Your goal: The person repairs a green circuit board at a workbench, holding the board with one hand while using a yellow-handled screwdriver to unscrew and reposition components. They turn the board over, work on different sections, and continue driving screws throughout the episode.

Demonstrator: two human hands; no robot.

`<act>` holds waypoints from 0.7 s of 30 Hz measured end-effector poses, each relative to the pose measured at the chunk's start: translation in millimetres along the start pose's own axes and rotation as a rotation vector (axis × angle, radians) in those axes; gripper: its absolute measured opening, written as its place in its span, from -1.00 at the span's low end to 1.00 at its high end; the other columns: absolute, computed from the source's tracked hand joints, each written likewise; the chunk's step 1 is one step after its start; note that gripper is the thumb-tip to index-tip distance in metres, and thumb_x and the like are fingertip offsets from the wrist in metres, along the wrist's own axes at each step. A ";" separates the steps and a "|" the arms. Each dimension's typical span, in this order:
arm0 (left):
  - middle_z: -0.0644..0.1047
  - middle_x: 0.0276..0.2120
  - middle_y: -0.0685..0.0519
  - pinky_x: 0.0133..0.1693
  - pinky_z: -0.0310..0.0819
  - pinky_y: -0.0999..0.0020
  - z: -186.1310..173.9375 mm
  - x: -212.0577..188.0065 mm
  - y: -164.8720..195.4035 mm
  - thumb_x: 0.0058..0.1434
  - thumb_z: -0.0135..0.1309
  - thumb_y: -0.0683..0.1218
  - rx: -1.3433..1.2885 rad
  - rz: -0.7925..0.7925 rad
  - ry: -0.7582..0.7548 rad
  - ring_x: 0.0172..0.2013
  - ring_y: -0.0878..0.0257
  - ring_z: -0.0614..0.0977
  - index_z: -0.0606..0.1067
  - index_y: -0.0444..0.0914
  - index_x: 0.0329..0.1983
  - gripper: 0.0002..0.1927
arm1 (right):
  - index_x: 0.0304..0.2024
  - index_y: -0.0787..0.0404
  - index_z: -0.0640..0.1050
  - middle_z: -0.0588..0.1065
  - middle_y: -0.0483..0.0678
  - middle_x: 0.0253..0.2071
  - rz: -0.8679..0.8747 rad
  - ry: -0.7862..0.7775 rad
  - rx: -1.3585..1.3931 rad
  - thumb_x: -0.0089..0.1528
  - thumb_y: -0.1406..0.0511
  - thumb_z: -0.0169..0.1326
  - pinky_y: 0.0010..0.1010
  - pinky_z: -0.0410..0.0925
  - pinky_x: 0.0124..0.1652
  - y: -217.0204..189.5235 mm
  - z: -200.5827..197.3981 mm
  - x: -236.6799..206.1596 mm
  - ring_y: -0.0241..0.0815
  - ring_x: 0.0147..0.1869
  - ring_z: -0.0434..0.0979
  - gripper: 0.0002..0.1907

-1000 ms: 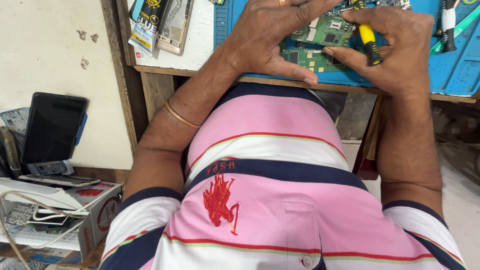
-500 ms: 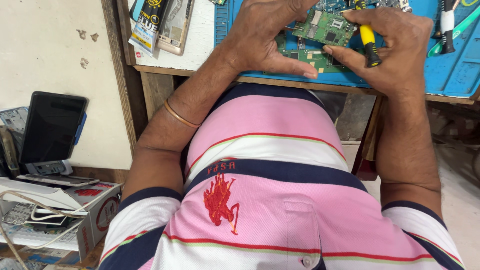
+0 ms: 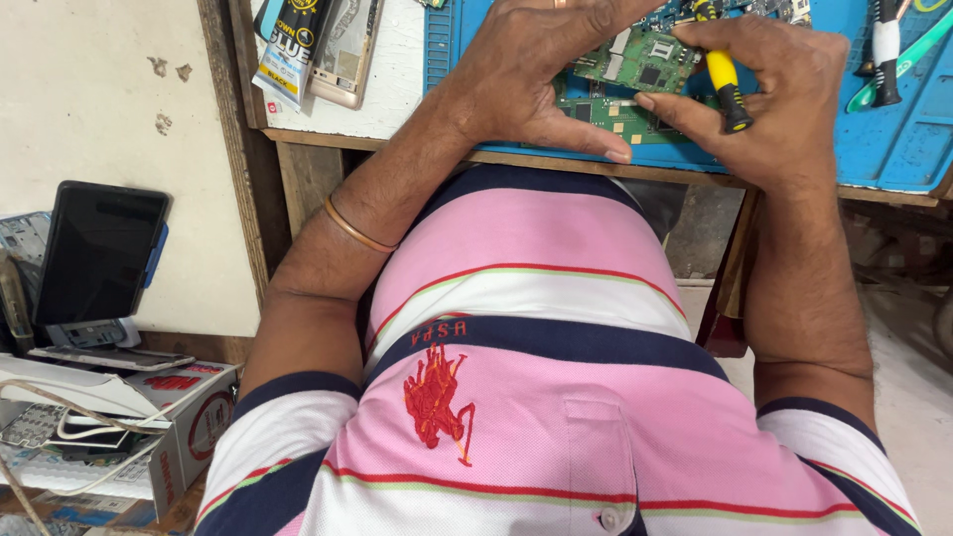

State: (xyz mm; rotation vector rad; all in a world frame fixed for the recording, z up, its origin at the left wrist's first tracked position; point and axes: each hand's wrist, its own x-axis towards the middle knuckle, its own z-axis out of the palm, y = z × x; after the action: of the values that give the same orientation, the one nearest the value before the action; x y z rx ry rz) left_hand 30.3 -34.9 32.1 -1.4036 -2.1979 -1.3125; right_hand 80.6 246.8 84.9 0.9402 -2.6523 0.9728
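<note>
Green circuit board [image 3: 635,84] flat on the blue mat [image 3: 893,139] at the desk [image 3: 397,89] edge, pinned under the spread left hand [image 3: 541,69]. Right hand [image 3: 784,99] closed around a yellow-and-black screwdriver [image 3: 725,74], tip hidden. Risk, likely: slip of the hard tip across thin, brittle tracks; board sliding off the smooth edge. Nearby, a glossy glue tube [image 3: 288,45] and a metal phone frame [image 3: 347,50].

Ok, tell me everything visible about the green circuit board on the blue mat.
The green circuit board lies flat on the blue mat at the bench's front edge. It carries dark square chips, silver metal shields and gold contact pads. The left hand covers its left part, thumb stretched along its near edge. The right hand holds a yellow-and-black screwdriver over it. Its far part is out of frame.
</note>
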 end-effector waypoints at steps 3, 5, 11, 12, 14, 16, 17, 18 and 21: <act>0.55 0.23 0.01 0.20 0.57 0.21 -2.7 1.8 2.1 0.15 0.38 0.45 -0.004 -0.001 -0.007 0.15 0.09 0.66 0.25 -0.13 0.51 0.05 | 0.04 0.40 0.64 0.61 0.09 -0.18 0.025 -0.013 0.005 0.25 0.26 0.53 -0.49 0.44 -0.16 0.9 -2.6 0.1 -0.16 -0.15 0.65 -0.54; 0.51 0.28 0.02 0.20 0.56 0.23 -4.3 3.2 4.1 0.15 0.37 0.42 0.041 0.049 0.039 0.17 0.11 0.65 0.23 -0.10 0.50 0.01 | 0.03 0.40 0.64 0.61 0.09 -0.19 0.028 -0.017 -0.002 0.23 0.27 0.53 -0.48 0.44 -0.16 1.9 -4.6 -0.1 -0.16 -0.15 0.65 -0.54; 0.50 0.31 0.06 0.21 0.59 0.26 -6.9 4.9 8.4 0.17 0.40 0.40 0.053 0.040 0.047 0.16 0.15 0.66 0.25 -0.06 0.53 0.00 | 0.05 0.38 0.63 0.62 0.09 -0.12 0.012 -0.018 -0.004 0.23 0.26 0.48 -0.49 0.47 -0.09 2.4 -3.7 -1.4 -0.16 -0.09 0.66 -0.55; 0.50 0.28 0.05 0.21 0.57 0.26 -6.8 4.6 8.4 0.17 0.41 0.41 0.036 0.058 0.053 0.17 0.13 0.64 0.23 -0.07 0.51 0.01 | 0.05 0.37 0.62 0.62 0.09 -0.10 0.009 -0.017 0.002 0.22 0.26 0.47 -0.49 0.47 -0.09 1.8 -2.5 -0.9 -0.16 -0.08 0.67 -0.55; 0.51 0.21 0.03 0.19 0.56 0.25 -5.3 4.5 7.3 0.15 0.43 0.42 -0.004 0.063 0.051 0.15 0.11 0.64 0.22 -0.10 0.48 0.03 | 0.05 0.38 0.63 0.62 0.09 -0.11 0.012 -0.013 0.031 0.23 0.27 0.47 -0.49 0.47 -0.10 0.5 -0.9 0.9 -0.16 -0.09 0.67 -0.56; 0.57 0.08 0.03 0.11 0.58 0.23 -2.2 4.1 5.5 0.09 0.45 0.45 -0.055 0.000 0.020 0.06 0.11 0.66 0.30 -0.17 0.43 0.04 | 0.05 0.39 0.63 0.62 0.09 -0.11 0.011 -0.008 0.046 0.24 0.28 0.45 -0.50 0.47 -0.09 -1.1 -0.5 1.6 -0.16 -0.08 0.67 -0.57; 0.60 0.00 0.04 0.05 0.59 0.22 -1.2 3.3 3.9 0.05 0.46 0.46 -0.082 -0.048 -0.002 -0.01 0.11 0.68 0.36 -0.21 0.40 0.05 | 0.04 0.40 0.63 0.61 0.10 -0.15 0.014 -0.004 0.035 0.22 0.28 0.47 -0.49 0.46 -0.12 -1.2 -0.3 2.0 -0.15 -0.11 0.66 -0.56; 0.60 -0.05 0.01 0.01 0.59 0.21 -1.3 2.8 0.7 -0.03 0.51 0.45 -0.071 -0.062 0.026 -0.05 0.11 0.67 0.40 -0.21 0.26 0.00 | 0.02 0.41 0.63 0.61 0.10 -0.18 0.017 -0.001 0.024 0.20 0.28 0.49 -0.47 0.45 -0.15 -0.9 0.1 2.0 -0.14 -0.14 0.65 -0.55; 0.60 -0.10 -0.04 -0.02 0.61 0.23 -0.8 -0.4 -8.3 -0.10 0.62 0.36 -0.168 -0.115 0.106 -0.07 0.13 0.67 0.50 -0.22 0.02 -0.15 | 0.02 0.42 0.61 0.59 0.11 -0.21 0.002 0.040 0.030 0.21 0.29 0.50 -0.42 0.43 -0.20 5.6 0.3 0.7 -0.11 -0.17 0.64 -0.54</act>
State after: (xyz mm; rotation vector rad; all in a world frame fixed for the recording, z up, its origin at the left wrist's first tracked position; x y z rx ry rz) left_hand 23.6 -37.0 27.6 -1.2451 -2.1703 -1.6055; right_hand 76.6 249.5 82.0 0.9145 -2.6128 1.0243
